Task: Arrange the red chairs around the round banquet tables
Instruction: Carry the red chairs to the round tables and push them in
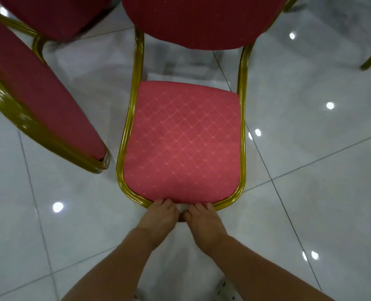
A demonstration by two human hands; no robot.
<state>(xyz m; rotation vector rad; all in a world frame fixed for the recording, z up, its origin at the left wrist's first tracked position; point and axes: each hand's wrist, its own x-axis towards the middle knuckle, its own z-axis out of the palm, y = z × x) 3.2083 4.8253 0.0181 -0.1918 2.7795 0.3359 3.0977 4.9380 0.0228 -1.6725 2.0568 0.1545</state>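
Two hands work the head view: the left hand [160, 216] and right hand [204, 220] each have a grip on the front rail of the red chair [181, 140], fingers curled over its edge. It stands on the tiled floor [310, 192], no banquet table in sight. Better to lift evenly than drag. Three chairs are clear, with the neighbouring chair [39, 101] just beside; a stray leg hints at a fourth.

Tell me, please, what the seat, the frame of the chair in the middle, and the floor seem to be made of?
Seat: woven red fabric, probably padded; a pale diamond pattern shows.
Frame: likely metal tubing with glossy gold paint; it shines.
Floor: polished pale tiles, perhaps ceramic or marble; lamps mirror in them.
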